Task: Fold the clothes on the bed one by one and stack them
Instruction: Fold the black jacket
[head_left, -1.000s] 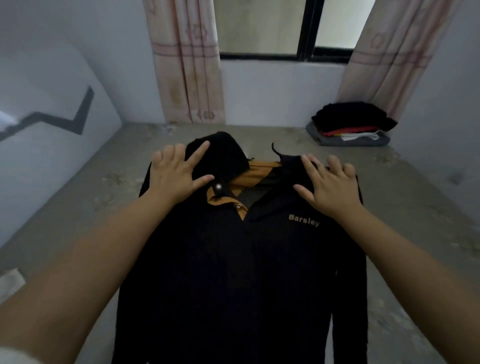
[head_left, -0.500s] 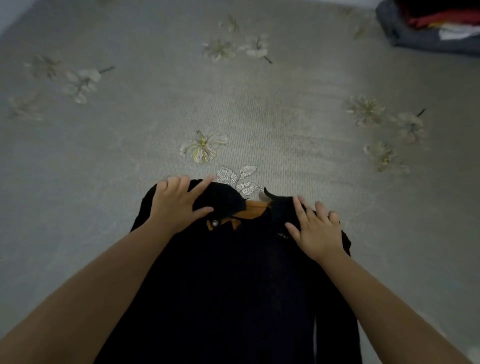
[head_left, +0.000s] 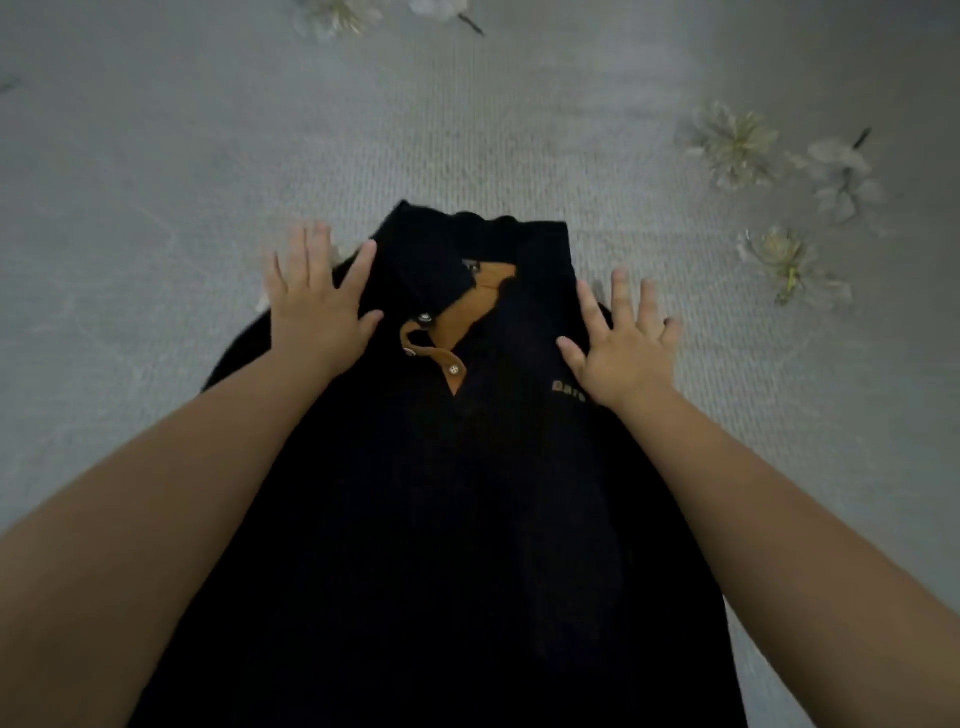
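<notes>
A black polo shirt (head_left: 441, 519) with an orange placket and small buttons lies front-up on the grey bed sheet (head_left: 156, 208), collar pointing away from me. My left hand (head_left: 317, 306) presses flat on its left shoulder, fingers straight and spread. On the right shoulder my right hand (head_left: 623, 343) lies flat as well, partly covering the chest lettering. The shirt's lower part runs out of the frame's bottom edge.
The sheet carries pale printed flowers (head_left: 737, 145) at the right and along the top edge. Bare sheet stretches to the left of the shirt and beyond the collar.
My view has tilted down from the window and the pile of clothes to the sheet. Both hands stayed flat on the shoulders and spread a little outward; the collar now lies flatter.
</notes>
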